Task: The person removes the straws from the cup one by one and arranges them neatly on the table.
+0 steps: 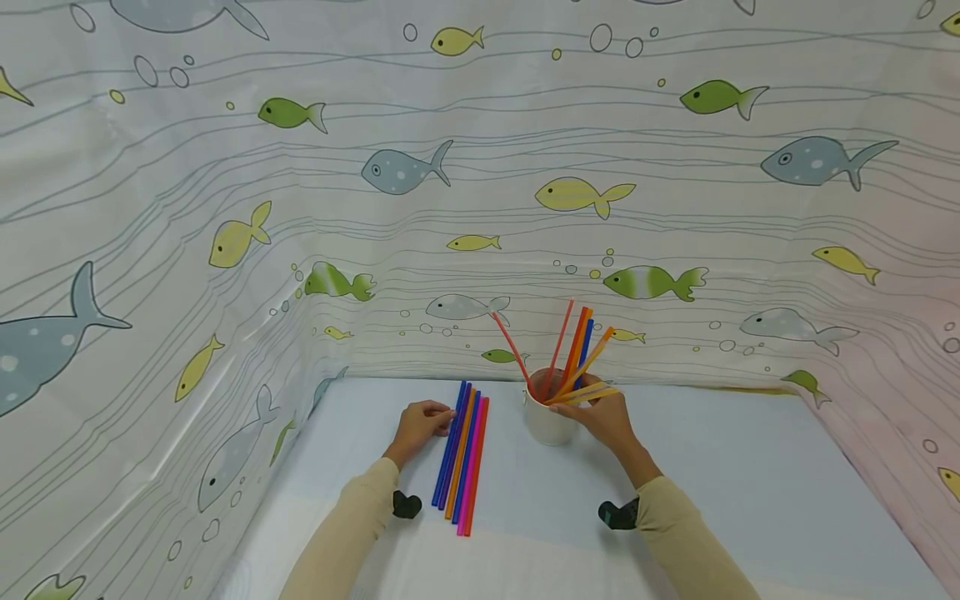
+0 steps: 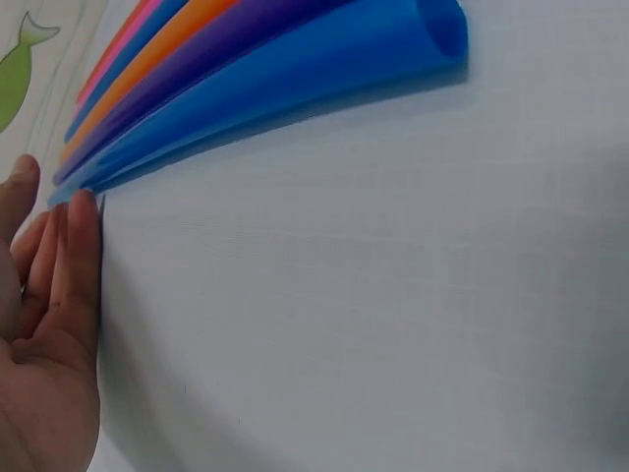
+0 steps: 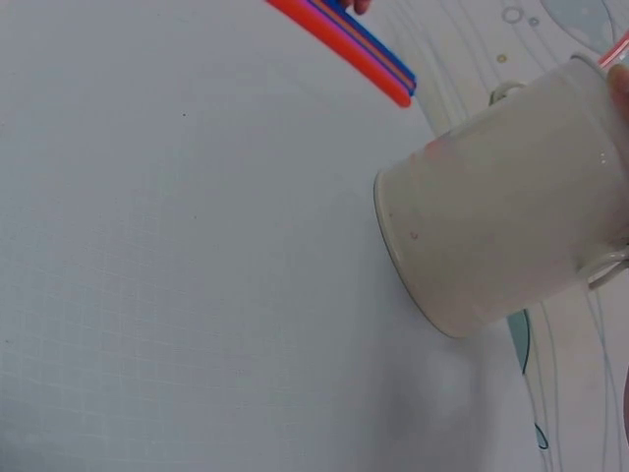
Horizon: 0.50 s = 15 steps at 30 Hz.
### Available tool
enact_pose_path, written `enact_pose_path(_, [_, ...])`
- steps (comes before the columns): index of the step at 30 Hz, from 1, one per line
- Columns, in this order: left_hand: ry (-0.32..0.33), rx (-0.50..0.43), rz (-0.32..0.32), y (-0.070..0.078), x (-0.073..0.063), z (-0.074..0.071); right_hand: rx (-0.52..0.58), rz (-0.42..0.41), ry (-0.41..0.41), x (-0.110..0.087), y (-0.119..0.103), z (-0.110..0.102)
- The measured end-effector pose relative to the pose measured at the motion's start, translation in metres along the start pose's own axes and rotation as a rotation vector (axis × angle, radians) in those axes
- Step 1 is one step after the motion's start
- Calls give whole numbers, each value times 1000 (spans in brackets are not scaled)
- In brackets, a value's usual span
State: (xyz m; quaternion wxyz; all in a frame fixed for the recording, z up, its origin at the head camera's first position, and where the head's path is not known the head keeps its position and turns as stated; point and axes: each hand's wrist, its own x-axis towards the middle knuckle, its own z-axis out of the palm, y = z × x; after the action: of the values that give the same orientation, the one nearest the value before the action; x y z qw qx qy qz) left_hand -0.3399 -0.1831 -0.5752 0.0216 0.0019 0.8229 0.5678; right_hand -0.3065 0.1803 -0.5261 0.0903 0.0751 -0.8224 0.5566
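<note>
hanging behind and to both sides, a pale cloth [image 1: 525, 125] shows yellow, green and grey-blue fish among wavy lines. below it spreads a white table [image 1: 750, 467], its far edge against the cloth. two beige sleeves [image 1: 345, 525] reach over it from the near side. an off-white cup [image 1: 550, 427] stands upright towards the back of the table, with loop handles [image 3: 604, 264] on opposite sides. at its rim is the right hand [image 1: 606, 417], thumb in front and fingers bent behind; whether it grips the cup or pinches straws there, i cannot tell. the left hand [image 1: 420, 428] is open, its fingers fairly straight and touching the outermost straw of a row. dark pieces [image 1: 407, 505] sit by both wrists. that row of six straws [image 1: 461, 455] lies on the table between the left hand and the cup, side by side with uneven ends: blue, purple, orange, blue, pink and red-orange. more straws [image 1: 588, 360], in red, orange, blue and yellow, stick out of the cup, one thin red one leaning left, the yellow ones slanting low to the right.
</note>
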Motion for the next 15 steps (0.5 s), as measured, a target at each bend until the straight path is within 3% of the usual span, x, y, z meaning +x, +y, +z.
enact_pose_path(5, [4,-13,4,1,-2,-1,7,-1,-3,-1,1,0])
enact_pose_path(7, [-9,-23,4,11,-8,-2,9,1,-6,-1,0,0])
enact_pose_path(12, [-5,-38,-1,13,-8,-2,3,10,-10,0,0,0])
enact_pose_path(15, [9,-26,-1,4,0,-1,0,6,-7,0,-1,-1])
